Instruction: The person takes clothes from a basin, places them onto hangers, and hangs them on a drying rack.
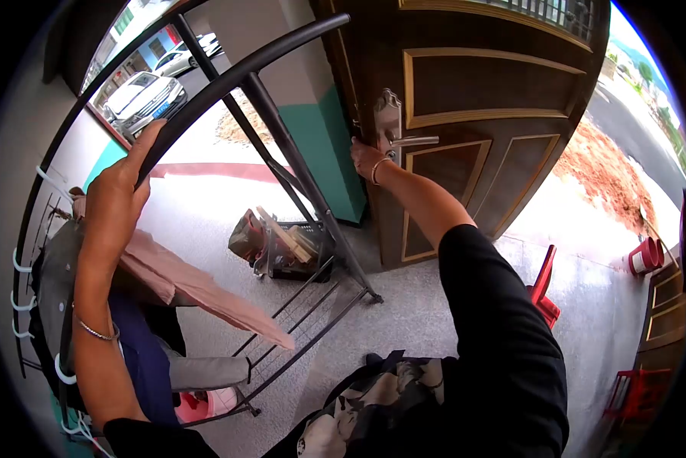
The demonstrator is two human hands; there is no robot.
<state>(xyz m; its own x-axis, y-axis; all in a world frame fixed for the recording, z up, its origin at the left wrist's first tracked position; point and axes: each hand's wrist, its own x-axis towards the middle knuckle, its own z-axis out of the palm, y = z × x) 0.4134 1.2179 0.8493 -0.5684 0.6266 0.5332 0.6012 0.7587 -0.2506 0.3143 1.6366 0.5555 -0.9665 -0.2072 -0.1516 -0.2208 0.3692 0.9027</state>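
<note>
My left hand [118,195] is wrapped round the curved black tube of a metal clothes rack [228,80], with one finger stretched along it. Clothes hang from white hangers [22,301] on the rack's left side, among them a pink garment [183,282] and a dark blue one [144,359]. My right hand [367,162] grips the edge of a dark brown panelled door [495,84], its fingertips partly hidden. Just beside that hand are the silver lock plate [389,114] and lever handle [418,140].
A black crate [301,267] of mixed items stands on the floor beyond the rack's wire shelf [297,313]. Red plastic stools [543,294] and red buckets [645,256] are at the right. A teal-and-white pillar [324,145] stands beside the door. Outside are parked cars [146,98] and a dirt heap [599,172].
</note>
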